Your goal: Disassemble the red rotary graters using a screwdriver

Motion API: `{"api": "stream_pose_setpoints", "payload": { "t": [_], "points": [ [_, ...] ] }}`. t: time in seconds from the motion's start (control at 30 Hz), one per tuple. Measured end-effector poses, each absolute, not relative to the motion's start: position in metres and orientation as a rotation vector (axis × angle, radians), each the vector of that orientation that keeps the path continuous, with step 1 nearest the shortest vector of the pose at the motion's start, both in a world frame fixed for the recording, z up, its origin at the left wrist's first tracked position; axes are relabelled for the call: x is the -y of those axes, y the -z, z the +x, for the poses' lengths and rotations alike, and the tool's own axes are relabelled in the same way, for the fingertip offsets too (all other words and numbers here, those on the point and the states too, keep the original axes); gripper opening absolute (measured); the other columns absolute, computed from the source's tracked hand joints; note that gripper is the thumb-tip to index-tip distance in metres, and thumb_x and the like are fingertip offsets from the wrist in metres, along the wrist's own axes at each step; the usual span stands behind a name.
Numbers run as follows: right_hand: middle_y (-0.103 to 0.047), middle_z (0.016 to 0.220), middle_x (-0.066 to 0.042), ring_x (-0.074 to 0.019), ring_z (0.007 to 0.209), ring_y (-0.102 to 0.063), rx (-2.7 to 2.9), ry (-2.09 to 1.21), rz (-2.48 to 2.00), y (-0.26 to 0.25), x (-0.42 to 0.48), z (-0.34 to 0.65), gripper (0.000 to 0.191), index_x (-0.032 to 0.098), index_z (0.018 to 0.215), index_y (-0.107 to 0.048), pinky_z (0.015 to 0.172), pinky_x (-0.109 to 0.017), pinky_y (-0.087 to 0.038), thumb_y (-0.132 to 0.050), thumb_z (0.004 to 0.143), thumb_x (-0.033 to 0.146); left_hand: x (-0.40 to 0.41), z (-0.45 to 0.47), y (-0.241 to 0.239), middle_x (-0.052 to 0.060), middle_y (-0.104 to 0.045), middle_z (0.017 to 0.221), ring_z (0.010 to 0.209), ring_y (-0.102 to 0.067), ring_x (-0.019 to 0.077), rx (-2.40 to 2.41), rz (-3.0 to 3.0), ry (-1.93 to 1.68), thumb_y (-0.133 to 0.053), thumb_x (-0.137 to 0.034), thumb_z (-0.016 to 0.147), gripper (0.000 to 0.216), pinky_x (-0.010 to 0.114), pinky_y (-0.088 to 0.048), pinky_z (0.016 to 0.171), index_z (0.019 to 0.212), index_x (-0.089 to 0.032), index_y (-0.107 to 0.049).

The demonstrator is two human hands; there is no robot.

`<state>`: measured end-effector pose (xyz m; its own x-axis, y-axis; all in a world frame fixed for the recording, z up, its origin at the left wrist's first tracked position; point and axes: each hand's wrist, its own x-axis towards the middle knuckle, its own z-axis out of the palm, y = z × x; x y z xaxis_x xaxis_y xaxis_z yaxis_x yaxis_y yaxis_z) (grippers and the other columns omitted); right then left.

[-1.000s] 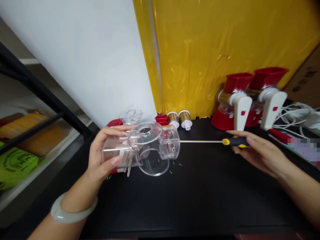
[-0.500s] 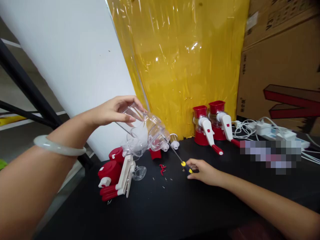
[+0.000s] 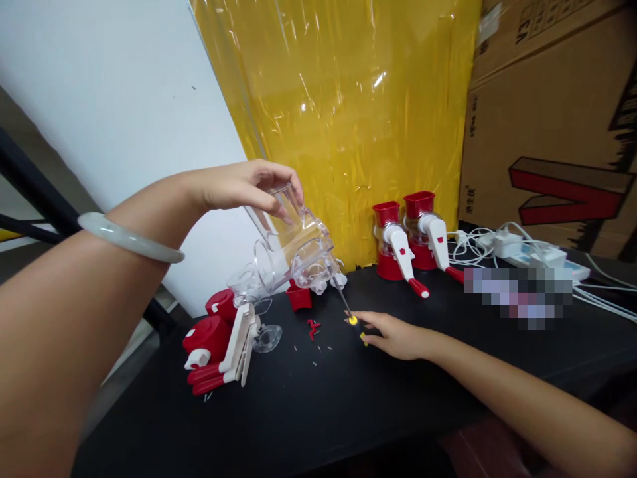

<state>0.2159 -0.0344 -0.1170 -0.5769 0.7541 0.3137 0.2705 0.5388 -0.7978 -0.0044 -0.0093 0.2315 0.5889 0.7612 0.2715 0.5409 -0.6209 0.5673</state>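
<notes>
My left hand [image 3: 251, 186] is raised above the black table [image 3: 378, 398] and grips a clear plastic grater housing [image 3: 293, 249], which tilts downward to the right. A screwdriver [image 3: 348, 309] with a thin metal shaft and a yellow-and-black handle points up into the housing's lower end. My right hand [image 3: 393, 335] holds that handle low over the table, fingers closed on it. A pale bangle sits on my left wrist.
Red and white grater parts [image 3: 219, 348] and a clear cup [image 3: 266, 338] lie on the table's left. Small red clips [image 3: 313, 327] and screws are scattered nearby. Two assembled red graters [image 3: 408, 232] stand by the yellow sheet [image 3: 348, 119]. White cables and a power strip [image 3: 527, 255] lie right, before cardboard boxes.
My left hand lifted the clear housing from table height and tilted it down. The screwdriver swung from level to steeply angled, and my right hand dropped toward the table. The view pulled back.
</notes>
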Motion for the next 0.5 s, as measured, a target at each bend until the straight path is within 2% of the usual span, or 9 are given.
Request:
{"api": "stream_pose_setpoints", "payload": {
  "t": [0.07, 0.17, 0.23, 0.33, 0.4, 0.5],
  "points": [
    [-0.063, 0.122, -0.008, -0.0202, 0.111, -0.061, 2.078, -0.98, -0.877, 0.115, 0.034, 0.216, 0.051, 0.023, 0.134, -0.051, 0.099, -0.04, -0.047, -0.06, 0.084, 0.022, 0.011, 0.0, -0.236, 0.008, -0.069, 0.089, 0.09, -0.065, 0.0267, -1.095, 2.382, -0.482, -0.08, -0.018, 0.057, 0.029, 0.055, -0.054, 0.085, 0.082, -0.017, -0.065],
    [-0.067, 0.101, -0.006, -0.0193, 0.094, -0.065, 2.019, -0.92, -1.025, 0.115, 0.034, 0.213, 0.049, 0.02, 0.12, -0.06, 0.092, -0.039, -0.051, -0.074, 0.073, 0.026, 0.01, 0.003, -0.24, 0.008, -0.07, 0.095, 0.089, -0.063, 0.025, -1.041, 2.466, -0.258, -0.082, -0.024, 0.054, 0.037, 0.055, -0.055, 0.083, 0.087, -0.017, -0.066],
    [-0.064, 0.107, -0.008, -0.0209, 0.101, -0.063, 2.0, -0.871, -1.032, 0.116, 0.035, 0.212, 0.056, 0.02, 0.123, -0.058, 0.094, -0.039, -0.05, -0.077, 0.071, 0.033, 0.008, 0.002, -0.242, 0.009, -0.07, 0.096, 0.089, -0.063, 0.0253, -0.989, 2.512, -0.236, -0.082, -0.029, 0.056, 0.037, 0.055, -0.055, 0.082, 0.087, -0.017, -0.066],
    [-0.06, 0.123, -0.009, -0.0213, 0.116, -0.057, 1.995, -0.894, -0.928, 0.115, 0.038, 0.212, 0.062, 0.024, 0.138, -0.045, 0.099, -0.041, -0.046, -0.068, 0.08, 0.03, 0.006, 0.002, -0.243, 0.01, -0.071, 0.095, 0.089, -0.063, 0.0265, -0.899, 2.596, -0.195, -0.081, -0.032, 0.058, 0.036, 0.058, -0.053, 0.084, 0.088, -0.016, -0.068],
    [-0.065, 0.115, -0.007, -0.0196, 0.109, -0.061, 1.994, -0.933, -0.906, 0.113, 0.038, 0.21, 0.06, 0.025, 0.139, -0.044, 0.098, -0.041, -0.046, -0.064, 0.082, 0.022, 0.006, 0.003, -0.244, 0.011, -0.071, 0.095, 0.09, -0.062, 0.0266, -0.862, 2.625, -0.18, -0.08, -0.029, 0.06, 0.034, 0.059, -0.05, 0.087, 0.088, -0.015, -0.068],
    [-0.067, 0.094, -0.003, -0.0189, 0.091, -0.066, 1.981, -0.876, -1.009, 0.11, 0.04, 0.207, 0.054, 0.023, 0.127, -0.055, 0.093, -0.039, -0.049, -0.072, 0.076, 0.025, 0.009, 0.006, -0.243, 0.011, -0.072, 0.092, 0.089, -0.063, 0.0263, -0.889, 2.544, -0.257, -0.081, -0.018, 0.058, 0.032, 0.061, -0.047, 0.09, 0.087, -0.013, -0.068]
  ]
}}
